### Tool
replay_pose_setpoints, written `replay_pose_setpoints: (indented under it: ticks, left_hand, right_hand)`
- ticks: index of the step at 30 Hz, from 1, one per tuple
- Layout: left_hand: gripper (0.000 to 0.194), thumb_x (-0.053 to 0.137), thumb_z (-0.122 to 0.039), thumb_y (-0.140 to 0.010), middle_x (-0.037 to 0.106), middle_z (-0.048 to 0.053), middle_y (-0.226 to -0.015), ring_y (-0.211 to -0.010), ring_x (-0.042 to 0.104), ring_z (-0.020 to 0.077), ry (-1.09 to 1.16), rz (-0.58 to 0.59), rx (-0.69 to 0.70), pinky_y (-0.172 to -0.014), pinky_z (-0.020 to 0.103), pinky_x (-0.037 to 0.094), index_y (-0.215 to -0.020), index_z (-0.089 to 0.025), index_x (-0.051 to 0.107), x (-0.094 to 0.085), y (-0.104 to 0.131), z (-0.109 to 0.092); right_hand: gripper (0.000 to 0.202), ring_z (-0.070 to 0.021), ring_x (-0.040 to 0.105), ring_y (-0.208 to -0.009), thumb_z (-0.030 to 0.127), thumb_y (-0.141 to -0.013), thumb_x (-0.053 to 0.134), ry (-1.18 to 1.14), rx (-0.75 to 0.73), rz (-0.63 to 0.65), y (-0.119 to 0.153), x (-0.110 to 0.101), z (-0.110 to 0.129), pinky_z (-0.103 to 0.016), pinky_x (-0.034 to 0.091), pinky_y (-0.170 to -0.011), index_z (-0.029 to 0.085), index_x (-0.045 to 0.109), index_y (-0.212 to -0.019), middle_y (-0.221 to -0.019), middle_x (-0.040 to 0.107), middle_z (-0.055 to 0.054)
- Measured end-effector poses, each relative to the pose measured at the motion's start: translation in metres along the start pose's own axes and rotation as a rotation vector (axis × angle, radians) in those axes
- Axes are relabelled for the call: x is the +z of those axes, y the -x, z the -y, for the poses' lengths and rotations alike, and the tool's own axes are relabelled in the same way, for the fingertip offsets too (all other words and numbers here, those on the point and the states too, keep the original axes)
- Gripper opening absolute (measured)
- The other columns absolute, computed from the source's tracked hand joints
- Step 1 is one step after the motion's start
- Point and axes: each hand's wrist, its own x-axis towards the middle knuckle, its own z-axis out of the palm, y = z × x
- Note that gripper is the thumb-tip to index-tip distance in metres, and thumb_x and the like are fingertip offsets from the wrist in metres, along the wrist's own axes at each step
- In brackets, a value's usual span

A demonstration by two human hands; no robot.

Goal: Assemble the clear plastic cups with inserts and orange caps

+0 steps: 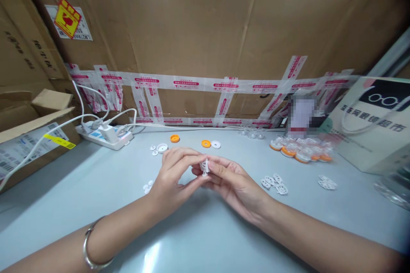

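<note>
A wall of taped cardboard closes off the far side, and the pale counter spreads from it to the near edge. A cardboard box sits at the far left, and a printed paper bag stands at the far right. A white power strip with plugs and cables lies at the far left of the counter.

The left hand and the right hand meet at the middle of the counter, raised a little above it. Their fingers are pinched together from both sides on a small white plastic piece, which stands upright between the fingertips of the two hands. A metal bangle circles the left wrist.

A heap of orange and white discs lies at the far right. Some white spoked wheels lie just right of the right hand, one more farther right. Two orange rings and a white ring lie beyond the hands, and small white caps lie near the left hand.
</note>
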Motion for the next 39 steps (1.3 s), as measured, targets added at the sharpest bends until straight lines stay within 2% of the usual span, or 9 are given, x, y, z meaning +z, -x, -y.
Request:
replay_pose_setpoints:
  ticks: [13,18,27,31,39]
  left_hand:
    - [0.030,0.065,-0.022,-0.077,0.060,0.007,-0.098,-0.092,0.054,0.0210,-0.026,0.023,-0.045,-0.080,0.039,0.041,-0.106,-0.021,0.057,-0.0001,0.0009,0.0009]
    - [0.029,0.065,-0.021,-0.078,0.061,0.006,-0.097,-0.092,0.055,0.0205,-0.046,0.035,-0.038,-0.081,0.038,0.039,-0.106,-0.021,0.056,0.0002,0.0005,-0.0006]
    - [0.027,0.063,-0.020,-0.079,0.062,0.004,-0.092,-0.086,0.057,0.0185,-0.074,0.035,-0.018,-0.080,0.036,0.038,-0.106,-0.022,0.056,0.0010,0.0012,-0.0018]
    - [0.027,0.065,-0.020,-0.078,0.062,0.004,-0.092,-0.085,0.058,0.0184,-0.091,0.022,0.002,-0.079,0.035,0.037,-0.104,-0.021,0.056,0.0015,0.0023,-0.0025]
    - [0.029,0.065,-0.018,-0.077,0.061,0.005,-0.093,-0.089,0.056,0.0192,-0.099,0.039,-0.019,-0.080,0.037,0.036,-0.105,-0.020,0.055,0.0009,0.0032,-0.0026]
  right_hand:
    - [0.031,-0.0171,0.062,-0.091,0.031,-0.073,0.070,0.009,-0.021,-0.073,0.0022,0.0015,-0.0002,-0.034,0.045,-0.086,0.018,0.061,-0.099,-0.085,0.068,-0.004]
    - [0.032,-0.0133,0.063,-0.081,0.032,-0.071,0.071,0.000,-0.006,-0.100,0.0026,0.0039,-0.0010,-0.031,0.045,-0.082,0.018,0.060,-0.097,-0.085,0.068,-0.004]
    - [0.028,-0.0122,0.061,-0.078,0.034,-0.067,0.074,0.020,-0.017,-0.122,0.0036,0.0039,-0.0022,-0.030,0.044,-0.083,0.018,0.062,-0.086,-0.080,0.067,-0.001]
    - [0.023,-0.0136,0.061,-0.085,0.031,-0.070,0.072,-0.010,-0.028,-0.100,0.0039,0.0052,-0.0038,-0.030,0.044,-0.085,0.018,0.061,-0.085,-0.074,0.064,0.001]
    - [0.015,-0.0151,0.060,-0.094,0.031,-0.079,0.063,0.001,-0.037,-0.063,0.0070,0.0062,-0.0033,-0.029,0.043,-0.088,0.017,0.062,-0.083,-0.084,0.067,-0.003]
